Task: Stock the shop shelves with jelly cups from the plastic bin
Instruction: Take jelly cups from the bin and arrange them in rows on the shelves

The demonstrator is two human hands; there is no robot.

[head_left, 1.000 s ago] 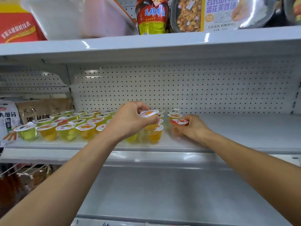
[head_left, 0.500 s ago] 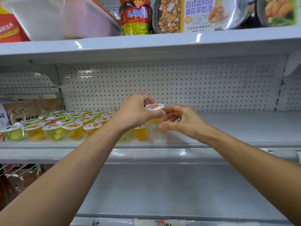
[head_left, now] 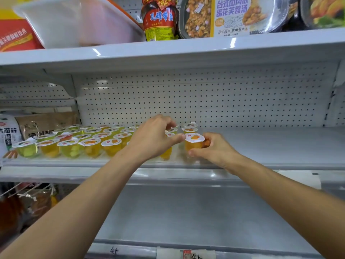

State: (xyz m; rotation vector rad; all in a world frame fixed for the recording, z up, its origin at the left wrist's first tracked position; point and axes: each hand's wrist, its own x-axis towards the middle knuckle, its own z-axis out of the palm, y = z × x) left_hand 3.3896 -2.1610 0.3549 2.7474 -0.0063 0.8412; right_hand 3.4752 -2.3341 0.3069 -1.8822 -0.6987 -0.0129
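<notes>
Jelly cup with orange filling and a white foil lid stands upright in the grip of the right hand, whose thumb and fingers curl round its sides just above the middle shelf. Just left of that hand, the left hand hangs over the shelf, fingers bent, thumb reaching toward the cup's lid. The head view does not show whether thumb and lid touch, or whether the bent fingers hold anything. Further left of the left hand stand rows of jelly cups, yellow and green. Above both hands, the upper shelf carries the white plastic bin with a red-labelled jar beside it.
</notes>
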